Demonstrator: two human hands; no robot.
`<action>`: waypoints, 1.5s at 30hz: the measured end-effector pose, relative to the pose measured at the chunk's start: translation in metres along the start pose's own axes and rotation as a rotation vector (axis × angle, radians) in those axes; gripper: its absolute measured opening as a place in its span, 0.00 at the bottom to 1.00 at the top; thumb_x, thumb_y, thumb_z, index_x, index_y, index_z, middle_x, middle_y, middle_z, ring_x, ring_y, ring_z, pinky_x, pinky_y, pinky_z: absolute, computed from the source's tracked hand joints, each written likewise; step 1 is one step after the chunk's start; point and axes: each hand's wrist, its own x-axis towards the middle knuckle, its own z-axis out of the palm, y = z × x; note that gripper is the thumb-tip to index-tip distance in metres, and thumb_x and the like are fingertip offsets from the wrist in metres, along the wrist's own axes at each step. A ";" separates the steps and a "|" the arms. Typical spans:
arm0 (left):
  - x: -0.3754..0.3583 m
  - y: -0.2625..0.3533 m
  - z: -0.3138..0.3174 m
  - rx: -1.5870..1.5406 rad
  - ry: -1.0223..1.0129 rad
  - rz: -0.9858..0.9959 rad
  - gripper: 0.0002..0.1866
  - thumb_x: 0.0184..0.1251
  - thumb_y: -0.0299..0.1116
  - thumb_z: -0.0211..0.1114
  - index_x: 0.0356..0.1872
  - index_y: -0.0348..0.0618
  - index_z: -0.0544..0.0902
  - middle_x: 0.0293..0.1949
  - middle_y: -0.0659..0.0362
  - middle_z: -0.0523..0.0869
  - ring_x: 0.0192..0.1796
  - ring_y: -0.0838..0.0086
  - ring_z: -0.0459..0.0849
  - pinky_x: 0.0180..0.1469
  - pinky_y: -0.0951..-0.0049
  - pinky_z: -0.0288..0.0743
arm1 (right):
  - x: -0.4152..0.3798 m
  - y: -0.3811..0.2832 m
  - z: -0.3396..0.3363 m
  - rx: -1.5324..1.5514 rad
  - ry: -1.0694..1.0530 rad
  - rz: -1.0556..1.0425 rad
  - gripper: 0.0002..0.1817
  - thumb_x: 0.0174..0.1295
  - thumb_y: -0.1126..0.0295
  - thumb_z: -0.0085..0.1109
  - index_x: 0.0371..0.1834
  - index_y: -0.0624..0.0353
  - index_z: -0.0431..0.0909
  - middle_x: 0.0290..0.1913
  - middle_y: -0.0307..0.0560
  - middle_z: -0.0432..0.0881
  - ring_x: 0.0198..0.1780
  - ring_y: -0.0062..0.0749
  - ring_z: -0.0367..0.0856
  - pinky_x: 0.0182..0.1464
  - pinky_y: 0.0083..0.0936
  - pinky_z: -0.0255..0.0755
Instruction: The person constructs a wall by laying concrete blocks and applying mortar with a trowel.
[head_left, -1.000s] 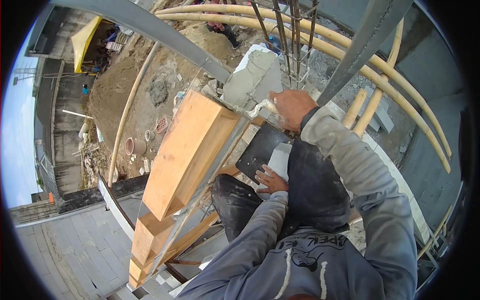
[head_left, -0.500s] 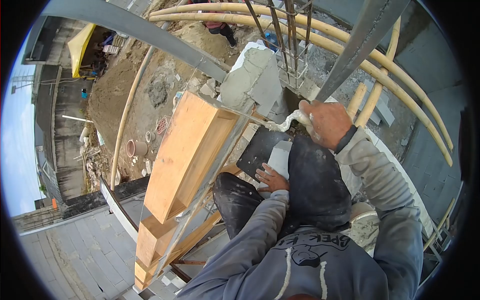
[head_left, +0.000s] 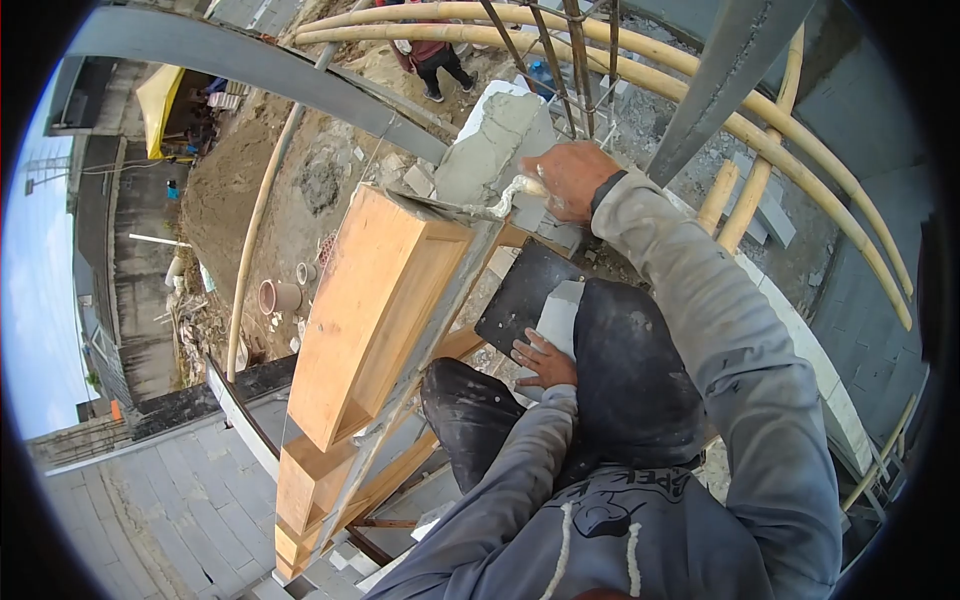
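Ground: bare earth far below, with a person standing at the top of the view; grey paving at lower left
Poles: long bamboo poles arch across the top and down the right side; a grey steel beam crosses in front of them
Formwork: an orange wooden box slopes down to the left, just left of the knees
Block: a grey block smeared with mortar stands at the box's upper end; steel bars rise just behind it
Right hand: right hand is closed round the handle of a trowel; the mortar-coated blade reaches left, touching the lower face of the block
Left hand: left hand lies lower, well apart from the right; fingers spread flat on a pale block piece resting at the knee, beside a dark board; it clamps nothing
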 end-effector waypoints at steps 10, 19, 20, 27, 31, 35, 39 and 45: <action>-0.004 0.002 -0.004 0.005 0.020 0.000 0.36 0.69 0.34 0.49 0.74 0.48 0.43 0.73 0.42 0.46 0.75 0.46 0.46 0.59 0.19 0.45 | -0.064 0.020 -0.020 0.002 0.021 0.057 0.22 0.45 0.70 0.66 0.47 0.57 0.74 0.32 0.55 0.82 0.39 0.52 0.82 0.43 0.44 0.76; -0.006 0.003 -0.022 -0.025 -0.089 -0.019 0.38 0.69 0.34 0.52 0.74 0.49 0.40 0.74 0.43 0.42 0.75 0.47 0.43 0.60 0.20 0.42 | -0.010 -0.019 -0.020 0.009 0.125 -0.023 0.22 0.43 0.71 0.67 0.45 0.57 0.74 0.32 0.54 0.83 0.39 0.49 0.83 0.42 0.42 0.77; -0.005 0.004 -0.024 -0.038 -0.111 -0.019 0.38 0.70 0.34 0.51 0.74 0.49 0.40 0.74 0.43 0.41 0.75 0.46 0.43 0.60 0.20 0.42 | -0.013 -0.018 -0.022 0.007 0.124 -0.025 0.22 0.43 0.71 0.67 0.45 0.57 0.74 0.32 0.54 0.83 0.39 0.49 0.83 0.42 0.42 0.77; -0.004 0.004 -0.023 -0.070 -0.138 -0.020 0.36 0.71 0.35 0.47 0.74 0.49 0.38 0.74 0.41 0.40 0.75 0.45 0.39 0.60 0.19 0.38 | -0.083 0.009 -0.023 0.044 0.039 -0.013 0.21 0.46 0.72 0.60 0.45 0.58 0.69 0.31 0.54 0.79 0.37 0.53 0.80 0.37 0.45 0.73; -0.006 0.008 -0.033 -0.073 -0.150 -0.025 0.38 0.70 0.35 0.50 0.74 0.49 0.38 0.74 0.41 0.40 0.75 0.45 0.40 0.61 0.20 0.39 | -0.075 -0.004 0.005 0.104 0.079 0.152 0.19 0.46 0.70 0.64 0.43 0.59 0.73 0.32 0.54 0.81 0.38 0.51 0.82 0.40 0.43 0.75; -0.008 0.008 -0.035 -0.034 -0.134 -0.035 0.44 0.65 0.35 0.58 0.74 0.49 0.38 0.74 0.42 0.41 0.76 0.47 0.41 0.62 0.21 0.41 | -0.053 -0.036 0.035 0.142 0.091 0.196 0.17 0.48 0.72 0.62 0.43 0.60 0.73 0.32 0.55 0.82 0.37 0.50 0.83 0.40 0.41 0.75; -0.006 0.005 -0.015 -0.013 -0.014 -0.032 0.47 0.62 0.36 0.62 0.74 0.50 0.39 0.74 0.45 0.43 0.76 0.50 0.43 0.62 0.22 0.42 | -0.067 -0.050 0.045 0.133 0.080 0.208 0.16 0.49 0.71 0.60 0.43 0.60 0.71 0.31 0.54 0.79 0.35 0.50 0.82 0.38 0.41 0.75; -0.007 0.006 -0.017 0.037 0.029 -0.022 0.41 0.66 0.37 0.55 0.75 0.52 0.40 0.74 0.45 0.46 0.74 0.48 0.49 0.60 0.22 0.49 | -0.131 -0.044 0.004 0.101 -0.026 0.237 0.14 0.52 0.70 0.59 0.42 0.59 0.73 0.32 0.55 0.82 0.35 0.48 0.84 0.38 0.42 0.76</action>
